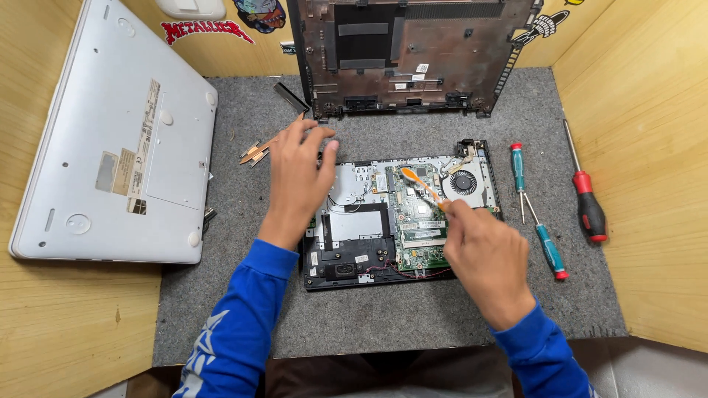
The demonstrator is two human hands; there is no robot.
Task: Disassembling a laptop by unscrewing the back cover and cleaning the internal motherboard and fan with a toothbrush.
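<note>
The opened laptop base (369, 243) lies flat on the grey mat (413, 317), its green circuit board (417, 221) and round fan (464, 182) exposed. The right hand (483, 254) pinches an orange pry tool (420, 183), whose tip rests on the board; the hand hides the tool's rear end. The left hand (299, 177) presses down flat on the base's upper left corner, fingers spread and gripping nothing, hiding that corner. Copper heat-pipe pieces (254, 152) peek out just beyond its fingers.
</note>
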